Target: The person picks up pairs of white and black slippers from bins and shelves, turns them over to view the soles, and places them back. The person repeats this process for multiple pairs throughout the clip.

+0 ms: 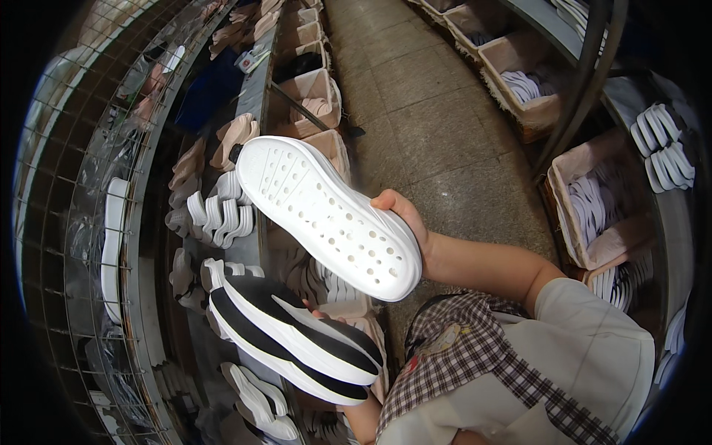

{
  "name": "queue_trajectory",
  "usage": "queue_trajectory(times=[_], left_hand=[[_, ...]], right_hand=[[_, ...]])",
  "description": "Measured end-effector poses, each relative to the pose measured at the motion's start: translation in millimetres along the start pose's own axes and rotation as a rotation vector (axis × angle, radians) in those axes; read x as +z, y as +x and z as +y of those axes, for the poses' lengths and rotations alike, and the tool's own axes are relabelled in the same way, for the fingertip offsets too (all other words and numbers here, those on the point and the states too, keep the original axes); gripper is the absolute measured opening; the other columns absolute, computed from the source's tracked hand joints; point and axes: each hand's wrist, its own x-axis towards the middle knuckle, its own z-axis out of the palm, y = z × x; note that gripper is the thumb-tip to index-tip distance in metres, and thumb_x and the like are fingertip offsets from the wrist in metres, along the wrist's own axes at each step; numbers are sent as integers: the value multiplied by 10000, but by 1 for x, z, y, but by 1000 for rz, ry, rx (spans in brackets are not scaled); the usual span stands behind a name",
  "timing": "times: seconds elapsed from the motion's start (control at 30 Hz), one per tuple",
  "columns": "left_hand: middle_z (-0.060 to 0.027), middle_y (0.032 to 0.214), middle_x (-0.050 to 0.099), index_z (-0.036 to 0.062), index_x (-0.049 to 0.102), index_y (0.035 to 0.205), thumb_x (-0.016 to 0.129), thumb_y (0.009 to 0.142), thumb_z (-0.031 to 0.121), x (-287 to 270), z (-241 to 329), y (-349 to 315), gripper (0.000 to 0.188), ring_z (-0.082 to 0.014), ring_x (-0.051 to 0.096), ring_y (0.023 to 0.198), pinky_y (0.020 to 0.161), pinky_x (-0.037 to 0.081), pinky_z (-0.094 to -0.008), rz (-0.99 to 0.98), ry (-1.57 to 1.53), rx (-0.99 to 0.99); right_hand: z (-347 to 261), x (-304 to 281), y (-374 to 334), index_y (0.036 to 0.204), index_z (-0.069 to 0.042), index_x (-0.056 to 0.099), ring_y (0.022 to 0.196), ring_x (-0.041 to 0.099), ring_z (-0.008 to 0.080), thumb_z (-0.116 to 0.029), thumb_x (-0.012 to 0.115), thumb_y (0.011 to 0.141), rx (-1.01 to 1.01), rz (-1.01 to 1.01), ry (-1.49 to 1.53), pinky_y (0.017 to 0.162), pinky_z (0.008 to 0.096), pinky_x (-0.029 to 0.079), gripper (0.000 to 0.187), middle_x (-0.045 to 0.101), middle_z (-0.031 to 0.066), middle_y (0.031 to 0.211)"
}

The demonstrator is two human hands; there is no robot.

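Observation:
My right hand [405, 216] grips a white shoe sole [326, 215] by its edge, thumb lying over the rim. The sole is tilted up, its face dotted with round holes. Lower and to the left, my left hand [320, 314] is closed on black-and-white shoe soles [297, 362], at least two of them stacked together. Most of that hand is hidden behind the stack; only some fingers show. On the shelf just beyond the stack stand several wavy white soles [222, 219].
A wire mesh rack [55, 185] runs along the left, with a long white sole [113, 248] beside it. Fabric-lined crates [315, 93] line the aisle floor [445, 126]. On the right are a crate of white soles [589, 208], a dark metal post [567, 126] and shelved white soles [656, 133].

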Motion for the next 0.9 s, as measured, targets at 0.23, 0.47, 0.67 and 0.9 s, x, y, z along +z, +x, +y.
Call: queue_trajectory(times=[0.23,0.47,0.67,0.9], left_hand=[[-178,1391,386,56,181,1452,424,937,434,-5,6,-1,683,-261,373,1303,1077,203,-550,48,48,-4],[-230,1378,374,59,179,1453,421,949,398,-8,3,-2,654,-304,353,1312,1100,184,-541,32,-35,-10],[-89,1379,444,96,198,1450,444,910,512,-9,5,1,725,-199,435,1269,1040,254,-525,44,117,-60],[-197,1370,396,69,186,1454,444,938,425,-15,7,-3,678,-274,378,1297,1097,165,-566,47,-4,-22]], right_hand=[[-1,1,-1,1267,10,488,904,676,237,-274,476,763,-31,31,-63,838,314,541,579,635,181,1113],[0,-6,0,1313,26,433,927,666,287,-229,459,765,-17,21,28,816,364,563,605,600,226,1149],[0,-8,1,1334,32,410,926,666,300,-223,438,772,-30,17,33,789,382,581,617,590,242,1160],[1,-3,-2,1281,26,486,862,685,285,-268,433,787,-32,114,21,715,349,599,577,625,215,1110]])
